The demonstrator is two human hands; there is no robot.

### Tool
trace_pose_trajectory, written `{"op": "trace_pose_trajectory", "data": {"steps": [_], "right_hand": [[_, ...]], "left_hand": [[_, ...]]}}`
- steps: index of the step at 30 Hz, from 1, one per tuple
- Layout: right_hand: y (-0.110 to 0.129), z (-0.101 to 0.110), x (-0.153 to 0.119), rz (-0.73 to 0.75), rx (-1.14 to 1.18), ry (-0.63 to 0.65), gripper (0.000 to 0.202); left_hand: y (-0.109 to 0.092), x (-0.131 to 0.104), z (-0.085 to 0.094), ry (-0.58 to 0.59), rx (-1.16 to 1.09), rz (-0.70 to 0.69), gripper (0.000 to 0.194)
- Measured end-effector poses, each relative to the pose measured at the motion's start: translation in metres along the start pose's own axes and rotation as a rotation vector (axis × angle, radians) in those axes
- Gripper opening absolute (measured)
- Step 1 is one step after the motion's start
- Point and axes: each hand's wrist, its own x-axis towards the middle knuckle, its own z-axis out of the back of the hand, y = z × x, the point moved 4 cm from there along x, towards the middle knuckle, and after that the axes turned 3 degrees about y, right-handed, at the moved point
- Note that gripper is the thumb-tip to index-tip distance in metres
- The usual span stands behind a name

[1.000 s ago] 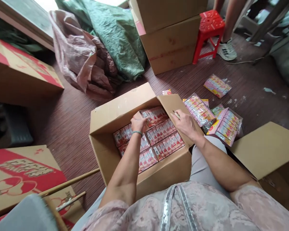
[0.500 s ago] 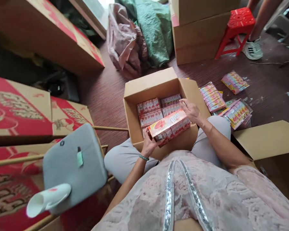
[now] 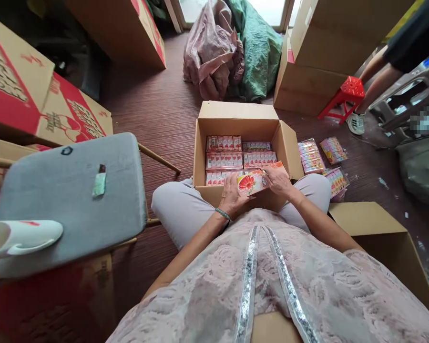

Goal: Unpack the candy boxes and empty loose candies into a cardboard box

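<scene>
An orange and red printed pack [image 3: 252, 184] is held between my hands over the near edge of an open cardboard box [image 3: 239, 111]. My left hand [image 3: 232, 195] grips the pack's left end, and my right hand [image 3: 278, 181] has its fingers on the top near the right end. Inside the box, several small wrapped packs [image 3: 224, 160] lie in rows, pink and red in colour. The pack and my hands cover part of the nearest row.
Left, a grey chair [image 3: 75, 190] holds a white object [image 3: 32, 236]. Packs [image 3: 311, 156] lie on the floor at right, beside another open box [image 3: 364, 219]. Sacks [image 3: 218, 52], a red stool [image 3: 351, 90] and a person's legs [image 3: 375, 85] are further back.
The pack has tilted and come down nearer the box's front edge. My right hand has moved down onto its top. The view has shifted, showing more of the chair.
</scene>
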Motion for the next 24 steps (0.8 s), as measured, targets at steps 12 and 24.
{"op": "trace_pose_trajectory", "data": {"steps": [12, 24], "right_hand": [[0.103, 0.022, 0.001, 0.213, -0.397, 0.467, 0.035], [0.026, 0.036, -0.005, -0.004, -0.513, 0.457, 0.037]], "left_hand": [[-0.008, -0.007, -0.007, -0.049, 0.004, -0.048, 0.056], [-0.011, -0.006, 0.003, 0.045, 0.019, -0.015, 0.065]]}}
